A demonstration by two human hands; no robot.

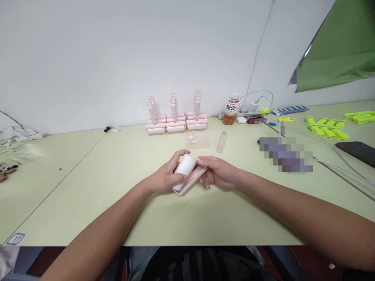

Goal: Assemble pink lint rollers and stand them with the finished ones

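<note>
The left hand (pixel 165 177) is clamped on a white roll (pixel 185 166), its thumb on the near side and its fingers on the far side. The roll is between the two hands, set at a slant against a pink holder (pixel 192 182). The right hand (pixel 218 171) has its thumb and fingers closed around the upper end of this holder; whether they also pinch the roll's edge, I cannot tell. For good work here, I think the left fingers should press the roll evenly and keep it parallel with the holder, while the right fingertips steady the end without bending it. Just beyond the fingertips lies a transparent pink cover (pixel 200 143), and ahead of the right fingers stands a clear tube (pixel 222 142); both could be knocked by a forward reach. Farther beyond are pink roller units (pixel 175 127) and, to their right, a drink bottle (pixel 231 112).
</note>
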